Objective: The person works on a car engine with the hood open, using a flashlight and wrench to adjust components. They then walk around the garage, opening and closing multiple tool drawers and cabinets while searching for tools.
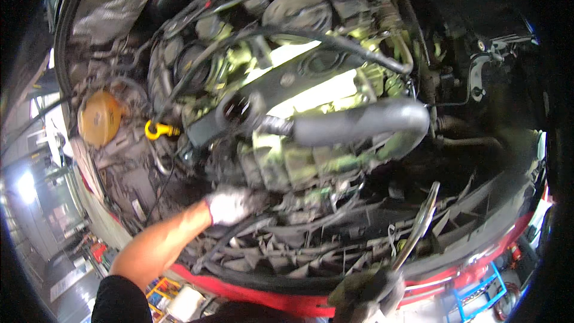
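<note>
A car's engine (311, 161) fills the middle of the opened engine bay. My left hand (232, 205), in a white glove, reaches down at its front left side; the fingers disappear among dark parts and hoses, so their grip is hidden. Low at the right, over the red front edge of the car, my gloved right hand (372, 292) is closed around a long shiny metal hand tool (418, 224). The tool points up and slightly right, above the front panel. Blur hides its exact kind.
A thick black air hose (365, 124) arches across the engine. At the left are a yellow dipstick handle (160, 130) and an amber fluid tank (98, 118). The ribbed black front panel (299, 257) borders the red bumper (251, 292). A blue metal frame (484, 293) stands beyond.
</note>
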### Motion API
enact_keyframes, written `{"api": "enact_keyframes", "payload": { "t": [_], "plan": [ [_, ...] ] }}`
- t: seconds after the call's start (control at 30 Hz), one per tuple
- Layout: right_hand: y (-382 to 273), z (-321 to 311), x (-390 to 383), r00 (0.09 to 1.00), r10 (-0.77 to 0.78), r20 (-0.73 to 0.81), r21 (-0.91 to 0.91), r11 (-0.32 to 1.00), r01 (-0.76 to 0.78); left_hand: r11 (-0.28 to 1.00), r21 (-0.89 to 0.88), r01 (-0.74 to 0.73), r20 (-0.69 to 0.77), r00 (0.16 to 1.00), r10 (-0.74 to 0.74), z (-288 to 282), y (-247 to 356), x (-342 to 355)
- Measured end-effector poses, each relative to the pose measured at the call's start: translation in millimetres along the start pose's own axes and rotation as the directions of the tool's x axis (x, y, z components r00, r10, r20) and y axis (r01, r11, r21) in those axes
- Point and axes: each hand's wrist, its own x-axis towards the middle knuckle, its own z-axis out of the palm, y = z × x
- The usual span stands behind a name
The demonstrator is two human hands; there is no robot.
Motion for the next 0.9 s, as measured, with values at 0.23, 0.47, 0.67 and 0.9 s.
{"api": "enact_keyframes", "payload": {
  "t": [0.23, 0.47, 0.67, 0.9],
  "plan": [
    [34, -11, 2, 0.97, -0.24, -0.04, -0.174, 0.957, 0.23, 0.964, 0.263, -0.035, -0.138, 0.988, 0.073, 15, -8, 23],
    [42, -22, 6, 0.846, -0.525, 0.088, -0.101, 0.841, 0.532, 0.808, 0.573, -0.138, -0.258, 0.905, 0.338, 12, -32, 29],
    [13, -59, -1, 0.853, -0.468, 0.232, -0.089, 0.863, 0.498, 0.958, 0.277, -0.079, -0.295, 0.942, 0.163, 5, -23, 17],
    [-4, -133, -21, 0.488, -0.671, 0.559, -0.8, -0.282, 0.529, 0.952, 0.254, -0.169, -0.311, 0.918, 0.246, 1, -18, 11]
  ]
}}
